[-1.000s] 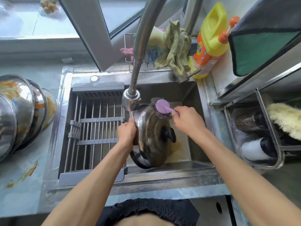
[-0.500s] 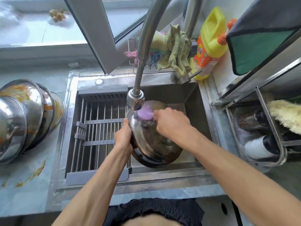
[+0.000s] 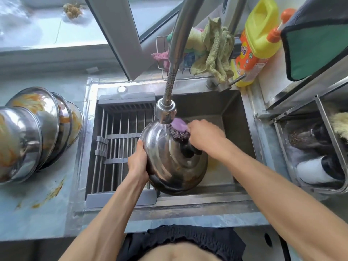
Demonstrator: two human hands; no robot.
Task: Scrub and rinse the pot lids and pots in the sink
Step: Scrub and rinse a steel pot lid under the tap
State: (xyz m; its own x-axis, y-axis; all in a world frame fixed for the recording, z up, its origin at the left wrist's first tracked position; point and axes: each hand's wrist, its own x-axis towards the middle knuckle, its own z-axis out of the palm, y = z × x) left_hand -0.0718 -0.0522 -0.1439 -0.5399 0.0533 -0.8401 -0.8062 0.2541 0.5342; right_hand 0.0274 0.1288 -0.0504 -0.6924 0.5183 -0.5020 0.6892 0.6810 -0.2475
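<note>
While my left hand (image 3: 138, 162) grips the pot lid (image 3: 173, 157) by its rim, tilted over the sink (image 3: 233, 110) to catch the faucet (image 3: 165, 112) stream, my right hand (image 3: 204, 135) clamps the purple-handled scourer (image 3: 178, 129) against its top edge.
</note>
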